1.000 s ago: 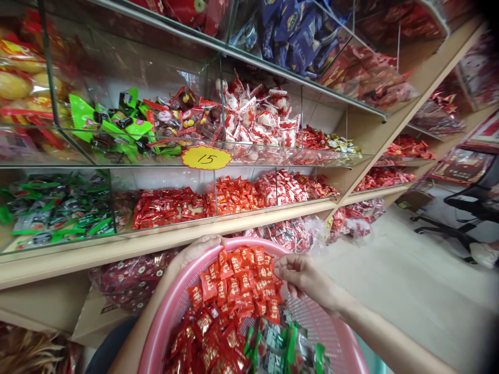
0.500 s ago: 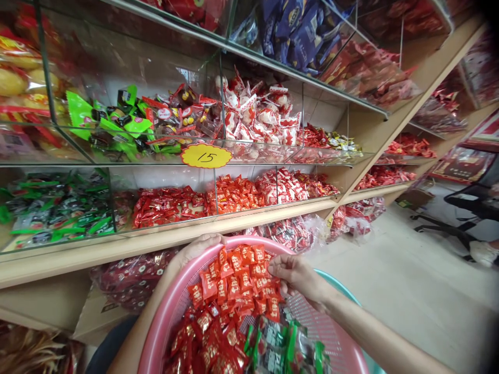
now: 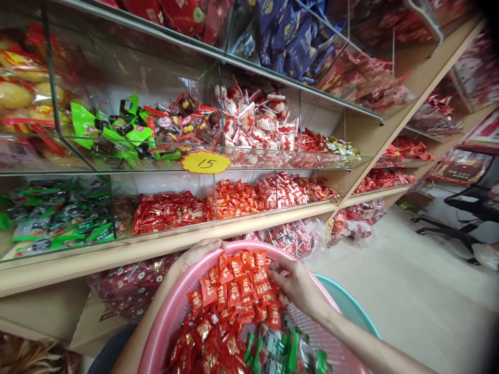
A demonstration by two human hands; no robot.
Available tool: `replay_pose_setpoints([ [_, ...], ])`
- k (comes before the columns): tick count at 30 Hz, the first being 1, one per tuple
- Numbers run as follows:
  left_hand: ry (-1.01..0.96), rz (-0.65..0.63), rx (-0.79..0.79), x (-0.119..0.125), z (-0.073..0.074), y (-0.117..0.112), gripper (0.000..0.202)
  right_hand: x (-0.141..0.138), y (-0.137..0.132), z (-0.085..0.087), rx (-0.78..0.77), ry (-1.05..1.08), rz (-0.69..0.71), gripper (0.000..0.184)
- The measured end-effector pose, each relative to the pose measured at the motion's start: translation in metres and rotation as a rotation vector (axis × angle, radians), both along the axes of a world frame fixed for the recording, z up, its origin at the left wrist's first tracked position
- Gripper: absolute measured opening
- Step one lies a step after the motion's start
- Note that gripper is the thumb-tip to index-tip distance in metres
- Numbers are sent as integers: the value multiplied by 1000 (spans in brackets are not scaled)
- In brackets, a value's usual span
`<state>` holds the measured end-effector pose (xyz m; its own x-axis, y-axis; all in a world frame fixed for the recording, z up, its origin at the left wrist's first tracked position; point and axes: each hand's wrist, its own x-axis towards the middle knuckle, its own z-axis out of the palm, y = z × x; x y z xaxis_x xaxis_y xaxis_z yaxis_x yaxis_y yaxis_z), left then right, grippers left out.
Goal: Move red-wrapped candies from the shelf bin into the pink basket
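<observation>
My left hand (image 3: 198, 254) grips the far left rim of a pink plastic basket (image 3: 163, 306), its fingers curled over the edge. Over the basket's right side, my right hand (image 3: 290, 280) has its thumb and fingers drawn together at the edge of the orange-red wrapped candies (image 3: 239, 278). Whether a candy is between those fingertips is hidden. The orange-red candies lie in close rows, most with gold lettering facing up. Nearer me are darker red wrapped candies (image 3: 210, 343) at left and green-and-clear wrapped candies (image 3: 276, 350) at right.
Glass-fronted shelves (image 3: 249, 221) of sorted candies stand ahead, with a yellow price tag (image 3: 206, 163) reading 15. A teal basket (image 3: 346, 301) shows behind the pink one. Bagged goods (image 3: 132, 283) sit below the shelf. At far right is a chair base (image 3: 448, 228) on the pale floor.
The view has tilted slightly, so the shelves sit a little lower. My right hand stays by the orange-red candies with a small shift; my left hand keeps its hold on the rim.
</observation>
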<state>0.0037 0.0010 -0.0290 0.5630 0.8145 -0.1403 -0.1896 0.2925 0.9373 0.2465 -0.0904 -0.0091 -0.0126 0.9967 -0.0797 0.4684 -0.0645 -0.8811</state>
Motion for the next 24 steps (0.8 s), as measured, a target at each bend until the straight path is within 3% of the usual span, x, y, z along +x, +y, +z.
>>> replay_pose_setpoints([
  [8,8,0,21,1,-4,1,27,0,-2,2,57,-78,-31,18],
  [13,68,11,55,0,-9,3,28,6,9,31,296,-318,-22,23],
  [16,71,13,69,-1,-11,5,28,3,37,60,506,-463,-32,23],
  [19,67,3,67,-1,-12,5,28,-2,85,78,645,-641,-67,21],
  [24,67,-16,49,-3,-12,7,30,-13,167,74,501,-1078,-20,21],
])
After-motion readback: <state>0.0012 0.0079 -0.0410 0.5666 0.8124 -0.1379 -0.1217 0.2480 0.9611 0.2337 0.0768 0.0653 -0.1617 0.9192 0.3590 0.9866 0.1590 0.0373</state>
